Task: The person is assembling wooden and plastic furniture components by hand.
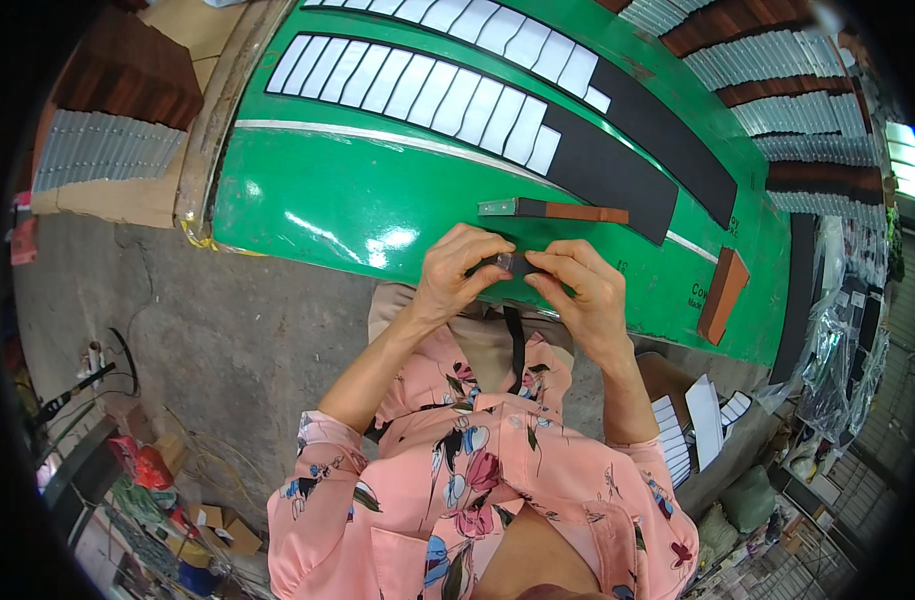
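My left hand [455, 272] and my right hand [581, 288] meet over the near edge of a green table [327, 190]. Together they pinch a small dark flat piece [513, 264] between thumbs and fingertips. A thin black strip [516, 345] hangs down from under the hands over my lap. Just beyond the hands, a short bar [552, 210] with a silver end, a dark middle and a brown end lies on the green top.
Long black strips [617, 170] with rows of white rectangular pieces [417, 95] lie across the table. A brown block [723, 295] rests at the right edge. Stacks of silver and brown pieces [787, 70] stand behind. More white pieces [692, 425] sit in a box by my right elbow.
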`<control>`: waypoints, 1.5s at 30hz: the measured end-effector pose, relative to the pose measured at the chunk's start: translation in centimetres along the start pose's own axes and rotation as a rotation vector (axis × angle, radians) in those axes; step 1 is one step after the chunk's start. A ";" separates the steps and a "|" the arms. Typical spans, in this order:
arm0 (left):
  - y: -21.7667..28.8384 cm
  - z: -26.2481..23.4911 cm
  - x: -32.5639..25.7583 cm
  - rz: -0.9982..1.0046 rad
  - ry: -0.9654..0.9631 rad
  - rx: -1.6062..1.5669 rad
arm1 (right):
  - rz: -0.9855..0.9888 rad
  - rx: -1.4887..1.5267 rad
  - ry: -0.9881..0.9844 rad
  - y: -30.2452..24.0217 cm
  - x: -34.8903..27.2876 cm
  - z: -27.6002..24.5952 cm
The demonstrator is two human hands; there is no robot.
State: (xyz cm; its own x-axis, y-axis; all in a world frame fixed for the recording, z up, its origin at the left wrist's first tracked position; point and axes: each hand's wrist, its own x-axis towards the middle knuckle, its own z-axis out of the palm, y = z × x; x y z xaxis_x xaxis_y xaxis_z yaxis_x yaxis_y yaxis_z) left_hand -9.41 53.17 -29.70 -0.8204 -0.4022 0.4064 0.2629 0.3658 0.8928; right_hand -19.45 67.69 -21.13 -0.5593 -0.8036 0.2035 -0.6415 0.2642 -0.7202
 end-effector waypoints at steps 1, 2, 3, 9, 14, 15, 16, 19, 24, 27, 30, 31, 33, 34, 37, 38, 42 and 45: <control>0.0 0.0 0.0 -0.002 0.000 0.001 | 0.000 0.000 0.001 0.0 0.0 0.0; 0.0 0.0 0.0 -0.002 -0.001 0.001 | 0.000 -0.004 -0.002 0.1 0.0 0.0; 0.1 0.0 0.1 -0.004 0.001 0.001 | -0.001 -0.009 -0.004 0.1 0.0 0.0; 0.1 0.1 0.1 -0.023 0.001 0.003 | -0.001 -0.002 0.043 0.3 -0.3 0.4; 0.0 0.1 -0.4 -0.025 -0.019 0.026 | 0.075 0.046 0.065 0.3 -1.0 0.2; 0.1 0.1 -0.3 -0.028 -0.011 0.021 | 0.156 0.112 0.080 0.2 -1.1 -0.1; 0.1 0.2 -0.3 -0.032 -0.004 0.015 | 0.153 0.083 0.096 0.4 -1.5 -0.3; 0.1 0.3 -0.3 -0.065 -0.007 0.039 | -0.033 -0.023 0.103 0.8 -2.1 -0.1; 0.4 -0.2 0.0 -0.048 -0.018 0.045 | -0.191 -0.183 0.173 0.7 -1.7 0.4; 0.8 -0.1 0.2 -0.047 -0.024 0.096 | -0.182 -0.058 0.157 1.7 -1.5 0.0; 1.2 -0.2 0.4 0.037 -0.023 0.234 | -0.076 -0.188 0.431 3.9 -2.9 -1.5; 1.4 -0.3 0.2 0.088 -0.019 0.322 | -0.074 -0.192 0.444 4.5 -3.6 -1.8; 1.5 -0.4 -0.5 0.061 -0.038 0.303 | 0.412 0.121 0.546 5.9 -5.0 -1.8; 1.4 -0.3 -0.7 0.037 -0.019 0.295 | 0.532 0.217 0.418 7.1 -5.9 -1.6; 1.0 0.0 0.0 0.030 0.013 0.294 | 0.550 0.520 0.373 8.2 -6.8 -0.6; 0.7 0.2 0.5 0.038 0.049 0.311 | 0.563 0.608 0.401 8.3 -6.6 -0.7; 0.0 -0.1 1.2 0.038 0.031 0.328 | 0.507 0.506 0.434 9.0 -5.0 -3.0; -0.1 -0.2 1.5 0.015 -0.006 0.301 | 0.439 0.273 0.547 8.6 -0.6 -6.9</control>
State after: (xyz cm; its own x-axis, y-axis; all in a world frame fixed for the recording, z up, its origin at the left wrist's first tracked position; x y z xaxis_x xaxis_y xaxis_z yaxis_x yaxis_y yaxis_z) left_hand -10.57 52.39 -29.15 -0.8208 -0.3905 0.4170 0.1131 0.6044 0.7886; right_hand -28.23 74.12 -22.86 -0.9605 -0.2560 0.1092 -0.1865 0.3007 -0.9353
